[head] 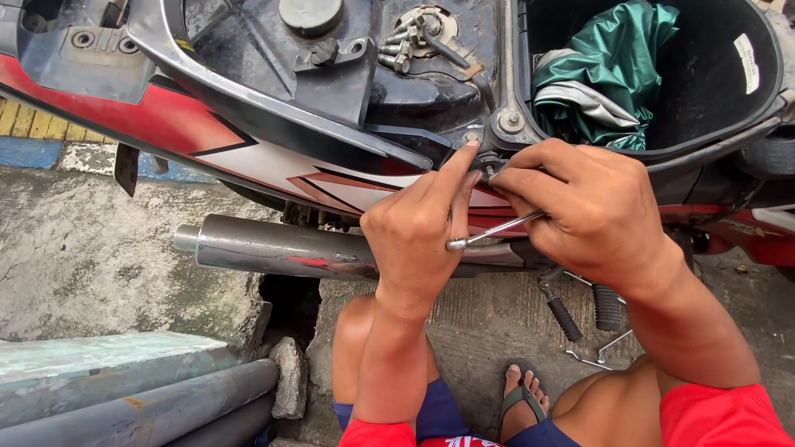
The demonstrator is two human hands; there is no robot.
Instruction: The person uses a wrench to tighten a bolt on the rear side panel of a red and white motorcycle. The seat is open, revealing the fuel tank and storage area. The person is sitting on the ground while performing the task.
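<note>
A slim metal wrench [495, 229] is lying across the person's two hands, at the side of a red, white and black motorcycle body [248, 157], just below the rim of the open under-seat storage tub [745, 124]. Its upper end is disappearing under the right hand [596, 215]; its lower, rounded end is poking out against the left hand [414, 236].

The right hand is closing around the upper part of the wrench, fingertips pinching at a small fastener [489, 170] on the frame edge. The left hand is resting half-curled, gripping nothing that can be made out, its forefinger stretching up to touch the frame just beside that fastener.

The wrench is looking stiff, thin and light, and its polished shaft is probably slick under greasy fingers; the far end of the shaft is likely giving the best leverage, while a grip close to the head is steadying it on the fastener.

A green folded cloth [609, 74] is sitting in the tub. Loose bolts [397, 50] are lying near the round cap [310, 12] on the black panel. The chrome exhaust pipe [273, 248] is running below the hands, above the concrete floor [83, 248], where a sandalled foot [522, 397] is resting.
</note>
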